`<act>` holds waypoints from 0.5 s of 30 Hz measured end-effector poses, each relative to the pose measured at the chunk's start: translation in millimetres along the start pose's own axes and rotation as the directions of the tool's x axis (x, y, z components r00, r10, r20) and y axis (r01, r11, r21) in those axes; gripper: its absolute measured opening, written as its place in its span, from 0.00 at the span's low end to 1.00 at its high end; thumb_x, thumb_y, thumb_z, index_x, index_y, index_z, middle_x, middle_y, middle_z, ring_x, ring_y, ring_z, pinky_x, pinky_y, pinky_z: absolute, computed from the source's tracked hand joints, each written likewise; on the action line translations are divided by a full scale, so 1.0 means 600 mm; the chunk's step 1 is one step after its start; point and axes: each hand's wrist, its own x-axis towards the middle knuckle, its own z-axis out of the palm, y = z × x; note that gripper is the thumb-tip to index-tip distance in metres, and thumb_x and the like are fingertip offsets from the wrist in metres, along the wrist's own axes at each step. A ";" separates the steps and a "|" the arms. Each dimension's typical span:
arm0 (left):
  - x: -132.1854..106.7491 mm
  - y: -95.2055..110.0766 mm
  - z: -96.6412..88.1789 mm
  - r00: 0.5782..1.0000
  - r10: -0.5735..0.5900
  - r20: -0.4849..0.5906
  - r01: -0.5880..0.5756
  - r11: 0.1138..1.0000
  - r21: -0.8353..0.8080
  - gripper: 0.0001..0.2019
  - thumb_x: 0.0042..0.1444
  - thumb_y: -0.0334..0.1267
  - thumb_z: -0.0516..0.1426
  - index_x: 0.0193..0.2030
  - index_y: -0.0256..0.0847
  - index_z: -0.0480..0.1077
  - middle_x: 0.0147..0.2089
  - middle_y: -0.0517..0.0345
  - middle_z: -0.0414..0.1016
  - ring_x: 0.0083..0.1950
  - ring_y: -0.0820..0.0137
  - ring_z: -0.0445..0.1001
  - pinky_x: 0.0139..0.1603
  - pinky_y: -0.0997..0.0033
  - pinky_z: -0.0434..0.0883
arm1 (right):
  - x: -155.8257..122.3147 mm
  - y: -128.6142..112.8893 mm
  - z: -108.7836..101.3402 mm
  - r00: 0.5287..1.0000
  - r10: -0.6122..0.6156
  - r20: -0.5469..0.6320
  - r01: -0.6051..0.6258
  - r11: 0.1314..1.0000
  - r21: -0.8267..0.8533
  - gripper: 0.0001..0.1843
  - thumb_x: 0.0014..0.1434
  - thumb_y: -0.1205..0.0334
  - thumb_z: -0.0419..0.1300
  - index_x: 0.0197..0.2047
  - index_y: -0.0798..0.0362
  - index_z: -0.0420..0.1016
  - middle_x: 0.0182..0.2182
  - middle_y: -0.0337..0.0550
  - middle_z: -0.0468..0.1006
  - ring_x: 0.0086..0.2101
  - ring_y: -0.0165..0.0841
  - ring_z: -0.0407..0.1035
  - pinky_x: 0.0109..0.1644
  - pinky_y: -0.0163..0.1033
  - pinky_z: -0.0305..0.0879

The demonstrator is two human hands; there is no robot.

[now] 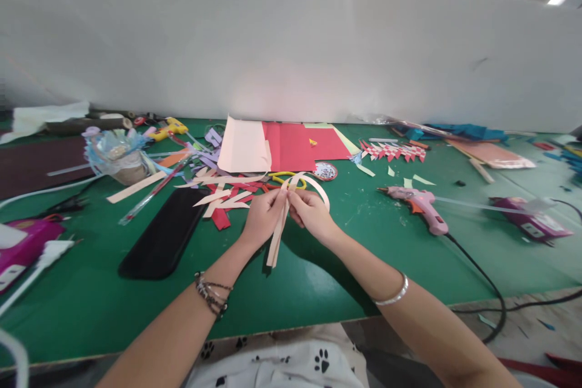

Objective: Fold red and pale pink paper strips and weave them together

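Over the near middle of a green table (254, 303), both forearms reach forward from the lower corners of the view and slant inward until the hands almost meet. The left hand (262, 215) comes in from the left with its back turned up, its thumb and fingers drawn together at the tip. The right hand (314, 213) mirrors it from the other side, fingers curled under and thumb laid near the left thumb. Dark bracelets (213, 294) circle the left wrist, and a silvery bangle (394, 292) sits on the right forearm.

Both grips are closed, the fingertips pinching pale paper strips (276, 244) right where the two hands come together. From that pinch, the lower ends run down toward the person, side by side and slightly tilted, between the wrists. Beyond the fingertips, one pale length bends into a loop (324, 193) that curves out over the right hand and down its far side. Whether the long strip (218, 181) reaching left past the left hand belongs to the held ones, I cannot tell.

Just beyond the hands show yellow handles (301, 180), partly covered by the paper. Loose red strips (221, 219) lie just left of the left hand, near a black phone (161, 236). Well to the right of the right hand rests a pink glue gun (422, 206).
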 end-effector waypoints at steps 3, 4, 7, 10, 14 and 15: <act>0.000 -0.001 0.000 0.999 0.005 -0.042 -0.005 1.000 -0.020 0.19 0.57 0.46 0.45 0.18 0.40 0.53 0.16 0.66 0.51 0.20 0.76 0.53 0.21 0.75 0.52 | -0.001 0.000 0.001 0.999 0.046 -0.017 -0.046 0.998 -0.044 0.20 0.58 0.56 0.49 0.17 0.52 0.53 0.08 0.28 0.54 0.10 0.20 0.47 0.14 0.29 0.42; 0.000 0.000 -0.001 0.999 0.002 -0.043 -0.003 1.000 -0.030 0.19 0.57 0.46 0.45 0.18 0.40 0.53 0.16 0.66 0.51 0.20 0.76 0.53 0.21 0.75 0.52 | -0.001 0.001 0.002 0.998 0.056 -0.021 -0.057 0.997 -0.053 0.20 0.58 0.57 0.49 0.17 0.52 0.54 0.07 0.28 0.55 0.10 0.20 0.47 0.14 0.29 0.42; 0.001 0.001 -0.002 1.000 0.007 0.029 -0.005 0.997 -0.071 0.19 0.57 0.47 0.45 0.19 0.40 0.55 0.17 0.65 0.53 0.20 0.76 0.55 0.22 0.76 0.54 | -0.001 0.002 0.000 0.997 0.034 -0.072 -0.036 0.999 -0.034 0.19 0.57 0.58 0.49 0.17 0.52 0.54 0.07 0.28 0.54 0.10 0.20 0.47 0.14 0.29 0.43; 0.001 0.003 -0.002 0.993 0.033 0.116 -0.026 0.998 -0.058 0.18 0.57 0.46 0.45 0.21 0.38 0.59 0.19 0.65 0.56 0.22 0.76 0.57 0.23 0.76 0.54 | 0.001 0.001 -0.002 0.991 -0.008 -0.132 0.007 1.000 -0.006 0.18 0.57 0.58 0.48 0.17 0.53 0.55 0.08 0.28 0.53 0.11 0.20 0.47 0.15 0.29 0.45; 0.000 0.002 -0.003 0.991 0.048 0.125 -0.049 0.999 0.007 0.19 0.58 0.45 0.44 0.22 0.37 0.63 0.19 0.63 0.60 0.23 0.75 0.59 0.25 0.76 0.55 | 0.002 -0.003 -0.002 0.994 0.008 -0.105 -0.007 1.000 0.009 0.15 0.57 0.58 0.48 0.21 0.52 0.58 0.08 0.27 0.53 0.11 0.21 0.47 0.15 0.30 0.44; 0.000 0.002 -0.003 0.992 0.045 0.122 -0.048 0.999 0.016 0.19 0.58 0.45 0.44 0.22 0.37 0.63 0.19 0.63 0.60 0.23 0.75 0.59 0.25 0.76 0.55 | 0.002 -0.005 -0.002 0.996 0.007 -0.086 -0.007 1.000 0.004 0.14 0.57 0.59 0.48 0.21 0.52 0.58 0.08 0.27 0.53 0.11 0.21 0.47 0.15 0.30 0.44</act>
